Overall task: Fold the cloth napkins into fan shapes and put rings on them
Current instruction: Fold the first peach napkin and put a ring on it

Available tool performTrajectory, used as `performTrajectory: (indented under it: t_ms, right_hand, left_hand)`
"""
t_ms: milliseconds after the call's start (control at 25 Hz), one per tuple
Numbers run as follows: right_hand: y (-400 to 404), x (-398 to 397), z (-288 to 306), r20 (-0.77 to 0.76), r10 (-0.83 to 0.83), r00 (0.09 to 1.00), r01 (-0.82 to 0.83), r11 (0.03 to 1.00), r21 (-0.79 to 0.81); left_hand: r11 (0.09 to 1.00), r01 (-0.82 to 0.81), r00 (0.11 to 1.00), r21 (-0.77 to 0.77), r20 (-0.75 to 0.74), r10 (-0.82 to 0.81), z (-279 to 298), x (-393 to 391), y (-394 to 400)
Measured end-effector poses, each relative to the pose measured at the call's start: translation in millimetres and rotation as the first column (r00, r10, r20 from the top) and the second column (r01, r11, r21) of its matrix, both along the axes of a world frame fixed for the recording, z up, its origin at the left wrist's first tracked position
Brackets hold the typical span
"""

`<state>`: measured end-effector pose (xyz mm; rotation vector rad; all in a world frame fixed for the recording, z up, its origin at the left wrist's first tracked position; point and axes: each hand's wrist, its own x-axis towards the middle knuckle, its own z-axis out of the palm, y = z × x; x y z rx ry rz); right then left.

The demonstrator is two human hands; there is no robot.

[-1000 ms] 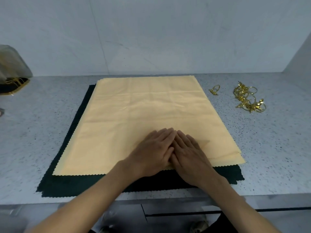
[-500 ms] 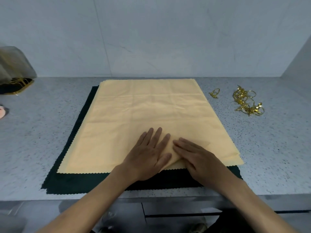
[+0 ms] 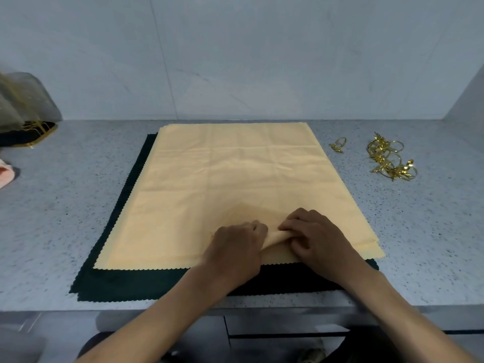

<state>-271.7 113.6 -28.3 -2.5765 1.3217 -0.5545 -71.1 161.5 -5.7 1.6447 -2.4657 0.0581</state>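
The first pleat is starting: the left hand [image 3: 237,247] and right hand [image 3: 318,235] pinch a ridge of the napkin [image 3: 235,179] near its scalloped front edge. It lies on a dark cloth [image 3: 125,282] on the speckled tabletop [image 3: 65,205]. Next, the ridge likely needs pressing flat along its whole width. Thin gold rings [image 3: 390,159] wait far right.

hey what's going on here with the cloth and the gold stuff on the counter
A person is starting to fold a yellow napkin that lies on top of a dark green cloth on a speckled counter. Both hands work near the napkin's front edge: the left hand and right hand pinch up a small ridge of fabric between them. To the right, a single gold ring and a pile of gold rings lie untouched.
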Motion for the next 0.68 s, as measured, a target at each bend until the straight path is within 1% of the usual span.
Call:
performTrajectory:
  t_ms: [80, 120, 160, 200, 240, 280, 320, 360, 400, 520, 560, 640, 680]
  right_hand:
    - [-2.3, -3.3, 3.1, 0.033, -0.009, 0.999, 0.008, 1.0, 0.03]
    - [-5.1, -6.3, 6.6, 0.075, -0.014, 0.997, 0.01, 0.999, 0.05]
    - [-9.7, -10.3, 11.7, 0.134, -0.029, 0.991, 0.016, 0.995, 0.094]
    - [-14.4, -13.9, 16.8, 0.195, -0.048, 0.98, 0.017, 0.987, 0.157]
    - [-18.8, -16.5, 20.7, 0.242, -0.07, 0.968, 0.017, 0.976, 0.216]
    - [-22.7, -18.0, 21.7, 0.285, -0.095, 0.954, 0.021, 0.967, 0.253]
    - [-25.9, -18.7, 19.9, 0.325, -0.132, 0.937, 0.042, 0.962, 0.27]
    - [-28.2, -17.8, 18.3, 0.363, -0.172, 0.916, 0.068, 0.957, 0.282]
    - [-29.7, -16.3, 16.3, 0.39, -0.199, 0.899, 0.088, 0.954, 0.285]
    - [-34.0, -12.6, 9.8, 0.398, -0.203, 0.895, 0.117, 0.966, 0.229]
    - [-34.5, -12.1, 8.3, 0.372, -0.193, 0.908, 0.127, 0.973, 0.194]
    - [-33.8, -12.6, 3.2, 0.254, -0.19, 0.948, 0.172, 0.981, 0.091]
    - [-32.4, -13.8, -0.9, 0.19, -0.187, 0.964, 0.189, 0.982, 0.01]
  left_hand:
    - [0.993, -0.061, 0.986, 0.098, -0.149, 0.075, 9.4, 9.2, -8.7]
    - [0.982, -0.086, 0.961, 0.169, -0.245, 0.127, 11.7, 16.6, -16.9]
    - [0.956, -0.124, 0.904, 0.267, -0.366, 0.219, 14.1, 22.8, -27.0]
    - [0.913, -0.151, 0.815, 0.379, -0.475, 0.332, 14.0, 27.1, -36.8]
    - [0.868, -0.153, 0.717, 0.473, -0.551, 0.427, 13.2, 30.6, -45.0]
    - [0.829, -0.143, 0.64, 0.541, -0.588, 0.494, 13.0, 32.2, -52.2]
    - [0.799, -0.13, 0.594, 0.587, -0.6, 0.537, 12.9, 32.8, -58.1]
    - [0.784, -0.125, 0.585, 0.608, -0.593, 0.553, 11.7, 33.7, -62.9]
    - [0.784, -0.131, 0.597, 0.607, -0.583, 0.552, 10.0, 35.1, -65.9]
    - [0.831, -0.182, 0.642, 0.526, -0.576, 0.506, 3.9, 36.0, -71.2]
    - [0.844, -0.198, 0.662, 0.499, -0.567, 0.491, 2.2, 35.4, -71.1]
    - [0.874, -0.231, 0.729, 0.428, -0.519, 0.446, 0.4, 31.2, -67.0]
    - [0.914, -0.243, 0.789, 0.326, -0.482, 0.382, -0.7, 29.6, -64.8]
